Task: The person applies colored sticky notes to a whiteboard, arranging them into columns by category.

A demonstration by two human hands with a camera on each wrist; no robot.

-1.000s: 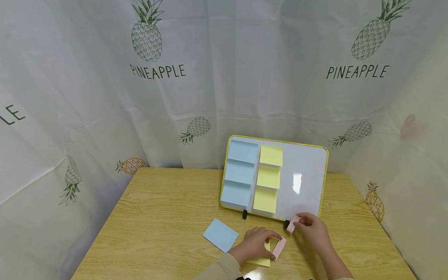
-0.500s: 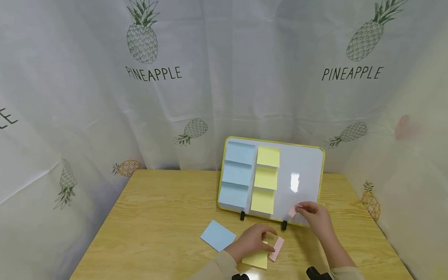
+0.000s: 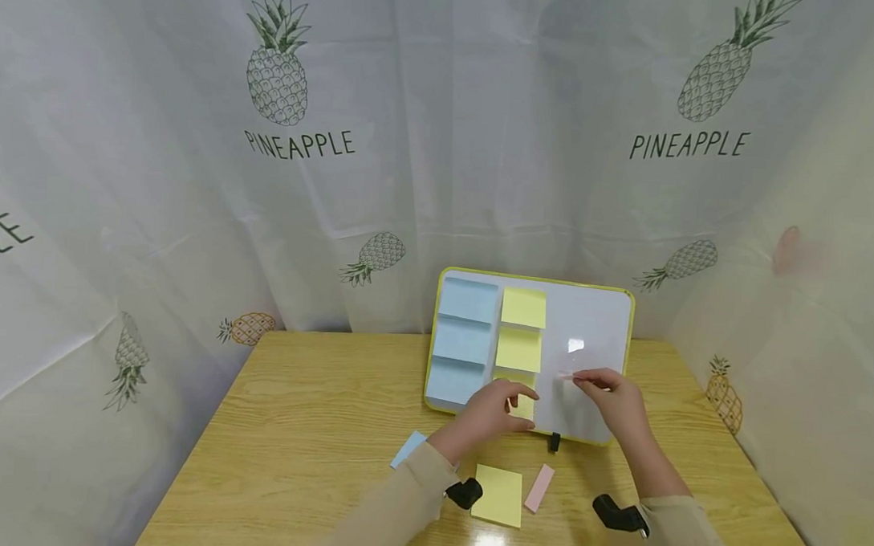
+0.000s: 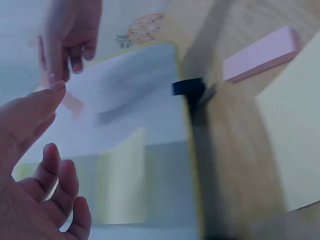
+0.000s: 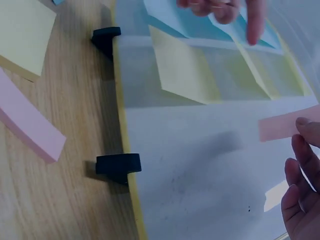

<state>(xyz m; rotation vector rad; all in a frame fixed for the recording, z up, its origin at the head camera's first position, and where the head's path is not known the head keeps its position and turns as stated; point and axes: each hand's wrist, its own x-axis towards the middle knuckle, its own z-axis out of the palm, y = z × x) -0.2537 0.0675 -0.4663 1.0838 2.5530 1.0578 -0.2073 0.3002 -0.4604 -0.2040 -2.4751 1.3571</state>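
My right hand (image 3: 616, 401) pinches a narrow pink sticky note (image 5: 277, 124) between thumb and fingertips, in front of the bare right part of a yellow-edged whiteboard (image 3: 594, 319). My left hand (image 3: 488, 415) holds nothing; its thumb and fingers are apart and loosely bent before the board's lower middle. Behind it, the lowest yellow sticky note (image 3: 525, 406) is partly covered. Two more yellow notes (image 3: 522, 308) hang above it in that column. To their left is a column of three blue sticky notes (image 3: 468, 300).
On the wooden table (image 3: 294, 429) lie a yellow note pad (image 3: 497, 496) and a narrow pink note pad (image 3: 539, 489). A blue pad (image 3: 406, 449) is mostly hidden by my left sleeve. Black feet (image 5: 119, 163) support the board. A pineapple-print curtain (image 3: 427, 144) hangs behind.
My right hand has raised the pink note from the board's lower edge to farther up its right part. My left hand has left the pads and moved up to the board.
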